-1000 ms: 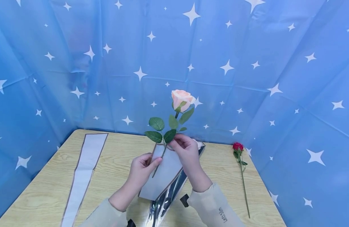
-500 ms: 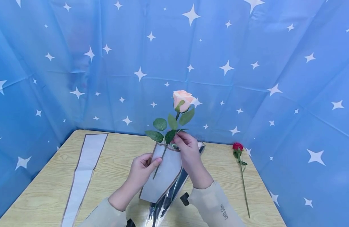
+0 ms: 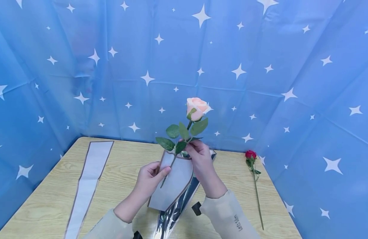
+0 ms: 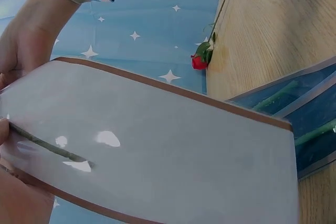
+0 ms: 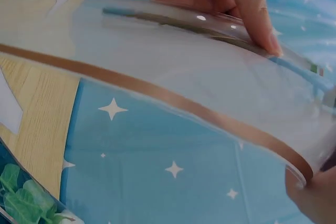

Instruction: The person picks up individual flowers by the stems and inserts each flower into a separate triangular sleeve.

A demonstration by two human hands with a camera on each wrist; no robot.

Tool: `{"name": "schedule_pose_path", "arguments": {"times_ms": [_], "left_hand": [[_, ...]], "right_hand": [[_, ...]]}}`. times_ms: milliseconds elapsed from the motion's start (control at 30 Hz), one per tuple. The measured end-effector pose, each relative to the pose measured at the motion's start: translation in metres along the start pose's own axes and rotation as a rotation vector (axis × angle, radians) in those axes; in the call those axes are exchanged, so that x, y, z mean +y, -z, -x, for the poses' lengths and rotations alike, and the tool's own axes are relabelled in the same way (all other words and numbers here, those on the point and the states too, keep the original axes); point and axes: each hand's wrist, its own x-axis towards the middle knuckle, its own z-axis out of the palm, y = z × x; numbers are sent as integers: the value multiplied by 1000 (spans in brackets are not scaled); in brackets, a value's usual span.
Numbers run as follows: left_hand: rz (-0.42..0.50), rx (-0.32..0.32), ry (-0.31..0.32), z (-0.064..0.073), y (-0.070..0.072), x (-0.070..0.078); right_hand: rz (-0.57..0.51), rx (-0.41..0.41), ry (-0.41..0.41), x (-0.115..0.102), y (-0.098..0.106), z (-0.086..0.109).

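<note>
A peach rose (image 3: 197, 109) with green leaves stands tilted out of the mouth of a white flower sleeve (image 3: 179, 181) with a brown border. Its stem (image 4: 50, 147) shows through the sleeve's clear front in the left wrist view. My left hand (image 3: 149, 176) grips the sleeve's left side, thumb over the stem. At the upper right rim, my right hand (image 3: 202, 162) pinches the sleeve's edge; in the right wrist view the bordered edge (image 5: 168, 97) runs to those fingers. Whether the right fingers also touch the rose is hidden.
Beneath the held sleeve lies a dark, shiny wrapped flower (image 3: 175, 212) on the wooden table (image 3: 229, 186). A second white sleeve (image 3: 91, 176) lies flat at the left. One red rose (image 3: 251, 154) lies at the right. A blue star-patterned curtain (image 3: 178, 59) hangs behind.
The peach rose has shifted slightly right and down. My right hand has moved a little right with the sleeve's edge, and the sleeve's mouth looks wider. My left hand stays in place.
</note>
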Motion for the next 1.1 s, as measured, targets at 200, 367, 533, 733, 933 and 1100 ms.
{"name": "schedule_pose_path", "arguments": {"times_ms": [200, 367, 533, 733, 933, 1100], "left_hand": [[-21, 41, -28, 1, 1, 5], [-10, 52, -34, 1, 2, 7], [16, 52, -42, -3, -1, -5], [-12, 78, -48, -10, -3, -29], [-28, 84, -72, -10, -3, -32], [-41, 90, -77, -10, -3, -32]], "right_hand": [[10, 61, 49, 2, -3, 0], [80, 135, 37, 4, -7, 1], [226, 161, 63, 5, -9, 3], [326, 170, 115, 2, -7, 3], [361, 220, 143, -7, -2, -1], [414, 222, 134, -13, 0, 0]]}}
